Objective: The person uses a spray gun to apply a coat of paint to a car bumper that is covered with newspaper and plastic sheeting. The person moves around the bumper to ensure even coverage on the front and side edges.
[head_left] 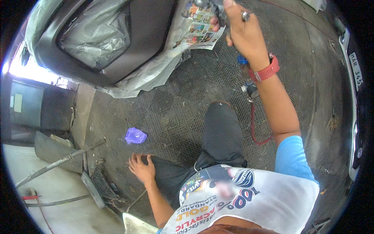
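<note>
- Grey metal, mostly hidden, is all that is showing of the spray gun, which is sitting at the top of the view, right against the newspaper taped over the dark car panel.
- Right hand is reaching up and wrapping its grip tightly around the spray gun's handle; a ring is sitting on one finger and a red wristband is circling the wrist just below the gun.
- Below the gun, a blue fitting and a silvery coupling are hanging, and a thin red hose is curling down from them toward the floor.
- Left hand is resting flat with fingers spread apart, holding nothing, on the dark trouser leg, well below the gun and to its left.
- Crinkled clear plastic sheeting is covering the panel's window area left of the gun, and more sheeting is draping along the panel's lower edge.
- Woven, grid-textured floor matting is spreading beneath the gun; a small crumpled purple scrap is lying on it, left of the knee.
- Far lower left of the gun, grey hoses are lying across pale concrete.
</note>
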